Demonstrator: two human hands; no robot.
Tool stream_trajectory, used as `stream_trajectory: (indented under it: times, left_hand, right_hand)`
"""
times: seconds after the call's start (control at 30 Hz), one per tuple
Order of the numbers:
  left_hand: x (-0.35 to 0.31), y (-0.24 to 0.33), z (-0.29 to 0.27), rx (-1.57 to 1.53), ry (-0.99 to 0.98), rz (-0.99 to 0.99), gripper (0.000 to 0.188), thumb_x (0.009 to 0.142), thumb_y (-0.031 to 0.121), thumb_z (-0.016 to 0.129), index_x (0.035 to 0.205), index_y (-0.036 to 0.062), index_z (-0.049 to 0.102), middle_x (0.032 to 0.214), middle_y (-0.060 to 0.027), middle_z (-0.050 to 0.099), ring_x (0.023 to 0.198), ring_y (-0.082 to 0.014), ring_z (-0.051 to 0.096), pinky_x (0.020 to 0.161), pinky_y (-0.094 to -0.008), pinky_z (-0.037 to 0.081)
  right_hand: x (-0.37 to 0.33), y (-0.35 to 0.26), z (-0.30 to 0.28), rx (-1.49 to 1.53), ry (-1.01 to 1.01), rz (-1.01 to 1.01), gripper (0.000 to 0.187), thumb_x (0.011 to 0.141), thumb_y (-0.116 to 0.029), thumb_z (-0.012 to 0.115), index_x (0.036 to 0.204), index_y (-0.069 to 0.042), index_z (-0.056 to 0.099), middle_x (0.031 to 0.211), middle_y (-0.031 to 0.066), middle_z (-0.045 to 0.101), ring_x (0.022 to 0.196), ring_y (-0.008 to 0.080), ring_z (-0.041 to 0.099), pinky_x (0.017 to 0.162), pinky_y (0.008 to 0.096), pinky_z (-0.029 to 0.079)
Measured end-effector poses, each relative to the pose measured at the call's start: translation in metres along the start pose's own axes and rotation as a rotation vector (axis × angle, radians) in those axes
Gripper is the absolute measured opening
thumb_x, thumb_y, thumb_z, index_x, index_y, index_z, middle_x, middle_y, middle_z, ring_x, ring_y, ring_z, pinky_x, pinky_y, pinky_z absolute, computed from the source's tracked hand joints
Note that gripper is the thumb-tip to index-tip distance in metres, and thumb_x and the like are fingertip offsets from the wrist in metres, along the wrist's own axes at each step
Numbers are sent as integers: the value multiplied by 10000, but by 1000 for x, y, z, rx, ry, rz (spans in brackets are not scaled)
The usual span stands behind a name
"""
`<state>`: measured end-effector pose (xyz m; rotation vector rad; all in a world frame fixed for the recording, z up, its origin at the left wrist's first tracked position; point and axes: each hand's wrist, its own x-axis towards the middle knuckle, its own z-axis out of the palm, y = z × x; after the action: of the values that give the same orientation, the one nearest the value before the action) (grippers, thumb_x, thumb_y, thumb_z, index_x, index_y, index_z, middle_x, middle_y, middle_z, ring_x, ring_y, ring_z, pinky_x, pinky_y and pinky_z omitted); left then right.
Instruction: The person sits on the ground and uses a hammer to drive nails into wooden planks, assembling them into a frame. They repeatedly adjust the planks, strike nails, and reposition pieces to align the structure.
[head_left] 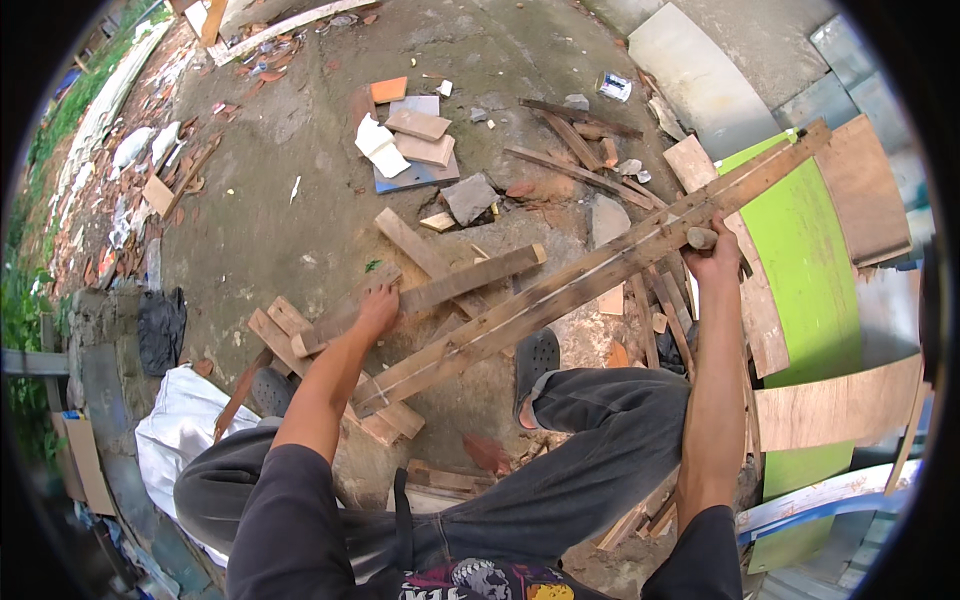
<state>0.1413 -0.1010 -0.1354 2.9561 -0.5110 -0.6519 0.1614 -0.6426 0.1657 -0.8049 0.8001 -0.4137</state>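
My left hand [378, 308] lies over a short wooden beam [470, 280], its fingers bent round the edge. This beam rests aslant on other wood pieces in front of me. A long, narrow plank [600, 270] with a pale stripe along its length runs from near my knees up to the far right. My right hand [714, 256] is closed at the plank's lower edge, around a round-ended wooden handle [702, 238]. The thumb is against the plank. What the handle belongs to is hidden. Crossed under the short beam is another wooden board [410, 240].
Tile and board offcuts [420, 150] lie stacked ahead beside a grey stone block [470, 199]. Loose wood strips [580, 175] and a can [614, 87] are farther right. A green panel [800, 270] and plywood stand at the right. A white sack [185, 420] is at the left.
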Motion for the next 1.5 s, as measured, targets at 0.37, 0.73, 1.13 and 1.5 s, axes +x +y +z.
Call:
stream_trajectory:
  times: [0.37,0.73,1.13,1.5]
  left_hand:
    - [-61,-41,-60,-762,37,-302,809,927,683,505,1197,-65,654,1184,-270,669,1129,-405,632,986,-467,477]
    - [-167,-20,70,-1807,599,-1165,886,895,632,607,1526,80,322,1529,-204,388,1327,-384,476,1022,-457,480]
    - [-199,-86,60,-2202,841,-918,840,855,335,801,1511,152,311,1401,-142,486,1214,-328,565,981,-500,512]
    - [-196,-97,68,-1797,575,-1041,671,902,278,763,1449,64,438,1274,-107,598,1068,-254,655,874,-374,566]
  right_hand:
    - [42,24,-6,-15,30,105,388,1043,-343,464,1312,-77,550,1307,154,609,1191,356,596,1036,589,467]
    - [59,127,-2,-206,-2,149,370,1023,-367,513,1282,-103,534,1181,137,655,999,334,689,782,512,624]
    - [59,215,-91,-293,17,145,386,971,-338,651,1277,-117,571,1165,88,665,1021,267,670,859,415,602]
    - [74,306,-204,-97,135,379,360,1002,-322,601,1271,-87,562,1272,130,611,1116,333,624,967,515,569]
